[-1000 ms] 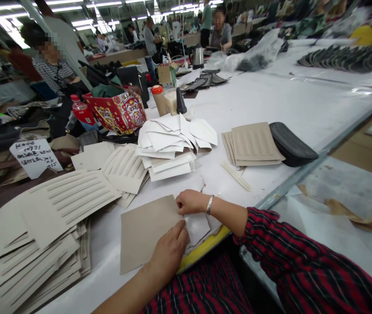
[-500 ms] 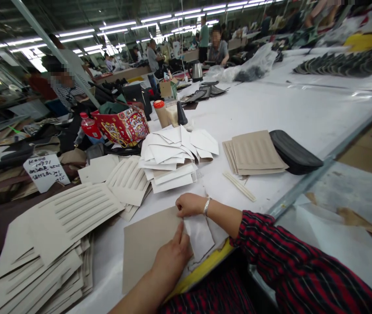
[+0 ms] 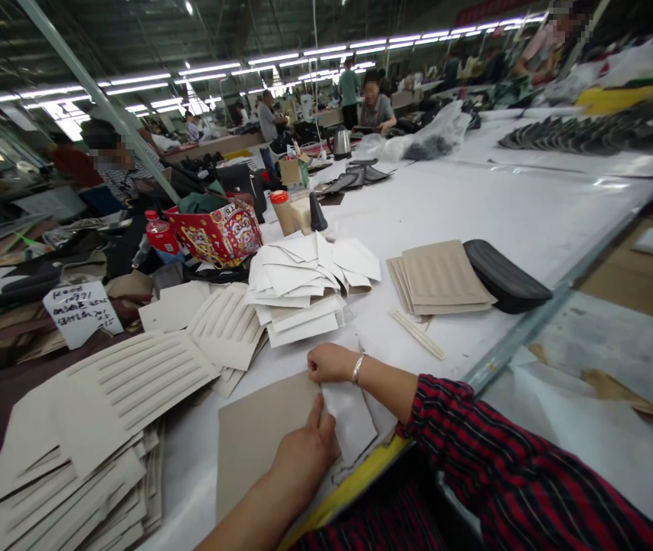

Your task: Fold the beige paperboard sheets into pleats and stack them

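A flat taupe sheet point(image 3: 257, 428) lies on the white table near its front edge. My left hand point(image 3: 306, 448) rests on the right part of this sheet, index finger stretched toward its far right corner. At that corner my right hand point(image 3: 331, 363) has its fingers curled down on the sheet's edge; whatever is between them is hidden. A silver bracelet is on the right wrist. Just right of the taupe sheet lies a white piece point(image 3: 349, 417), below my right hand.
Ribbed beige panels point(image 3: 148, 375) are piled at left. White pieces point(image 3: 297, 279) are stacked beyond my hands. Taupe panels point(image 3: 444, 279), a black curved piece point(image 3: 504, 275) and pale strips point(image 3: 416, 334) lie to the right. Behind stand a red box point(image 3: 217, 229) and bottles; people are farther back.
The view has shifted slightly, so the background sits a little lower and the things at right farther left. Both hands keep nearly the same place on the taupe sheet.
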A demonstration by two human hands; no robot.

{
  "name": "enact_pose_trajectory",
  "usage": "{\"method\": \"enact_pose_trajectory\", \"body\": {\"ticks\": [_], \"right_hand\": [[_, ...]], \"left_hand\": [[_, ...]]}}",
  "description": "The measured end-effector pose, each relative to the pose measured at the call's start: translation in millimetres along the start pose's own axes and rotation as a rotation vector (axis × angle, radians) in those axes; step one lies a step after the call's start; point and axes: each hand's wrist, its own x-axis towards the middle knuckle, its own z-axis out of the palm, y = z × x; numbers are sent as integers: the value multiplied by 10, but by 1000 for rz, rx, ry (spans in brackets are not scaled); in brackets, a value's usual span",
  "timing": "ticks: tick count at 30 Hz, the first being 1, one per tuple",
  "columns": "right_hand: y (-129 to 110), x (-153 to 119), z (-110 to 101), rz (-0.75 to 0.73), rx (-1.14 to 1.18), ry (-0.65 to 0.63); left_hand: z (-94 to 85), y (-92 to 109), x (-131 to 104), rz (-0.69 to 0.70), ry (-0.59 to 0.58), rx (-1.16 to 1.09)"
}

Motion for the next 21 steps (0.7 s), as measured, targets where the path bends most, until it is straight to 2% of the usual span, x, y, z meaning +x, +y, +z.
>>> {"method": "enact_pose_trajectory", "body": {"ticks": [5, 7, 8, 10, 12, 14, 16, 18, 21], "right_hand": [[-24, -89, -63, 93, -37, 96], [-72, -251, -67, 147, -21, 149], [-115, -370, -41, 157, 1, 203], [-234, -671, 75, 125, 50, 344], [-391, -1002, 270, 39, 69, 460], [-563, -1283, 518, -78, 23, 470], [-722, -1443, 774, -204, -51, 425], [-853, -1470, 978, -281, -121, 381], [-1001, -1370, 1109, -221, -178, 357]], "left_hand": [[33, -33, -5, 16, 61, -82], [70, -125, -77, 97, 118, -193], [106, -195, -140, 161, 185, -267], [227, -368, -313, 249, 414, -415], [413, -537, -523, 233, 671, -484], [633, -646, -722, 185, 793, -437], [831, -679, -860, 188, 758, -325], [957, -657, -924, 191, 674, -223], [989, -616, -936, 193, 578, -126]]}}
